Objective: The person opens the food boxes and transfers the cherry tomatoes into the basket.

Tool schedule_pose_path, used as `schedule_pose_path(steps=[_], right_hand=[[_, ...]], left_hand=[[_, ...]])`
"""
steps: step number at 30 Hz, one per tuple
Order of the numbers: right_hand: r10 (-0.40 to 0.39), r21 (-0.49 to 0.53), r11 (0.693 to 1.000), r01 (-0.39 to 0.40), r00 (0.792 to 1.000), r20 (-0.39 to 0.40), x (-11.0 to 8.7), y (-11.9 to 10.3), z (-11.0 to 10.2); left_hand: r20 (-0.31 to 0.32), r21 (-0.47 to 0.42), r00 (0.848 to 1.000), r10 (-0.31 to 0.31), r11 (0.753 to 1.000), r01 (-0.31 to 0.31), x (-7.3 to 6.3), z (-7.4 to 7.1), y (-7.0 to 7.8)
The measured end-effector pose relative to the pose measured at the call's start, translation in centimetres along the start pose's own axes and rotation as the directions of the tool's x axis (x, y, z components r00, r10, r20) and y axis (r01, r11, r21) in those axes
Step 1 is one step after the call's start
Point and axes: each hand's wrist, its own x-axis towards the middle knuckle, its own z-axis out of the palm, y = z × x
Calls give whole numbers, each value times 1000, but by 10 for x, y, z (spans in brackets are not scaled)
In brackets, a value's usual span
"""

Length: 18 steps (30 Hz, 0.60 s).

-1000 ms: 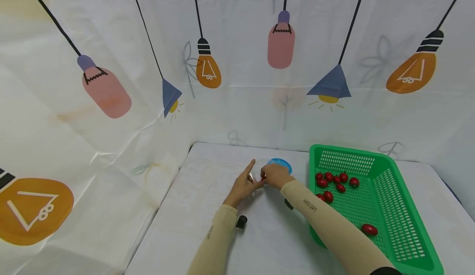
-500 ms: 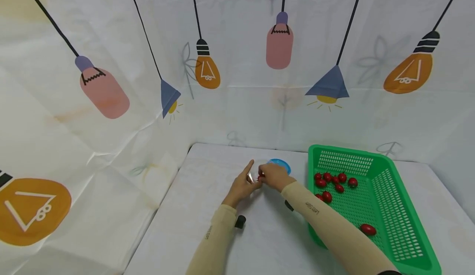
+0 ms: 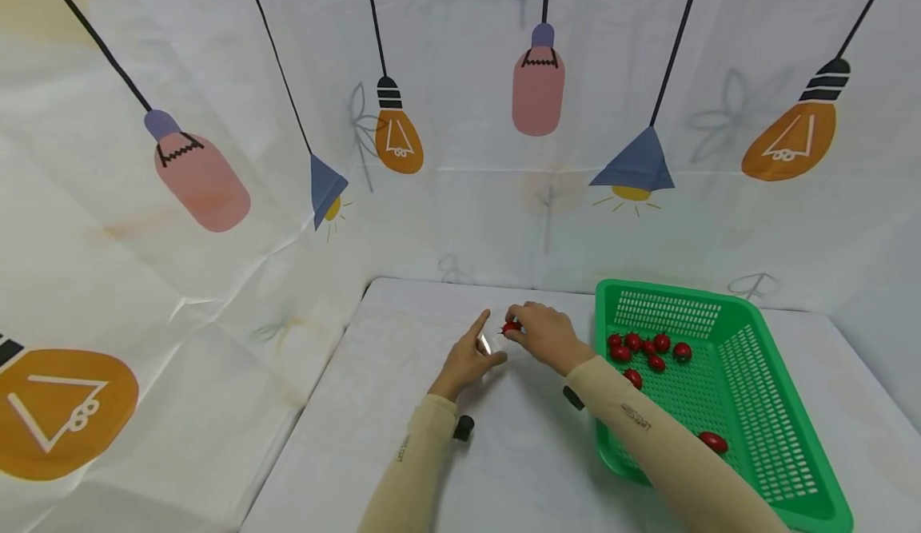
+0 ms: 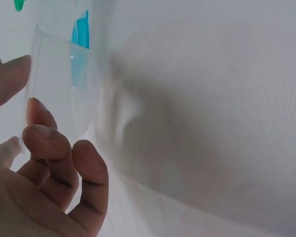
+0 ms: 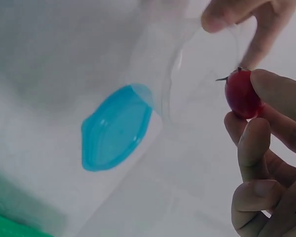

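Note:
A clear plastic tub (image 4: 56,74) is held at its rim by my left hand (image 3: 464,363), thumb and index finger spread along the edge. In the right wrist view its round opening faces my right hand (image 3: 547,335). The right thumb and fingers pinch a red cherry tomato (image 5: 241,94) with a green stem, close to the tub's mouth. Just behind the tub lies a blue lid (image 5: 116,131), which the right hand hides in the head view. Through the tub's wall no tomatoes show inside.
A green plastic basket (image 3: 787,405) stands at the right with several cherry tomatoes (image 3: 656,363) at its far left and a single tomato (image 3: 712,442) nearer the front. The right sleeve (image 3: 647,413) crosses over its left rim. A printed white cloth (image 3: 460,221) hangs behind the table.
The right hand has risen and shifted slightly right with the cherry tomato, away from the left thumb, and now covers the blue lid. The left hand stays at the tub.

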Motion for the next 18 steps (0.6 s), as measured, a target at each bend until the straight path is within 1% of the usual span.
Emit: schedule_pose_path(steps=[4, 11, 15, 18], right_hand=[[12, 15, 1000, -11, 999, -48, -9, 6, -12], [71, 90, 994, -60, 990, -122, -28, 14, -37], [112, 122, 988, -92, 979, -168, -44, 19, -52], [134, 156, 982, -105, 973, -185, -57, 24, -61]], left_hand=[[-3, 25, 1000, -21, 999, 21, 1, 0, 0], [-28, 63, 999, -39, 997, 41, 3, 1, -3], [-34, 77, 999, -23, 997, 26, 3, 1, -5], [-31, 78, 999, -6, 997, 9, 3, 1, -6]])
